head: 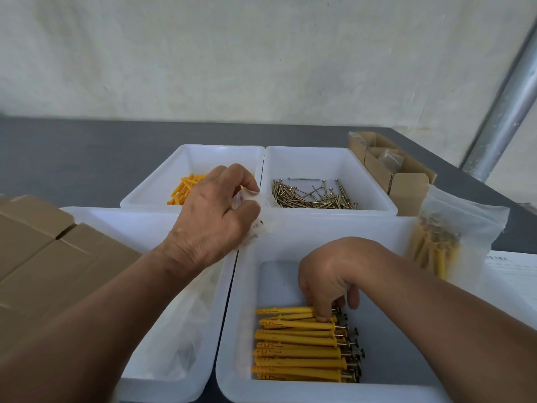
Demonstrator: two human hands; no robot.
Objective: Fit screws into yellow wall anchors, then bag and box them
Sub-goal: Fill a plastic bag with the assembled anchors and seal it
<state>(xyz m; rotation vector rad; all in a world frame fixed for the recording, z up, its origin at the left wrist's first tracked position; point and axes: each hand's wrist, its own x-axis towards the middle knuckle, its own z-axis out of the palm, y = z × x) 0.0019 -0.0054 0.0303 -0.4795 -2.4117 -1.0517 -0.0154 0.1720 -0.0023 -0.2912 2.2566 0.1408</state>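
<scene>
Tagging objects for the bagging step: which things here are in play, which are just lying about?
In play: left hand pinching clear bag; right hand gripping assembled anchors; loose anchors; screws; filled bag; spare bags; cardboard boxes.
Lying about: paper sheet; metal pole.

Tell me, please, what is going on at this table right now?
A person is at the bagging step. The left hand holds a small clear bag above the bins, while the right hand grips some of the screw-fitted anchors lined up in the nearest bin. Behind are a bin of loose anchors and one of loose screws. A filled bag stands to the right, by cardboard boxes.
</scene>
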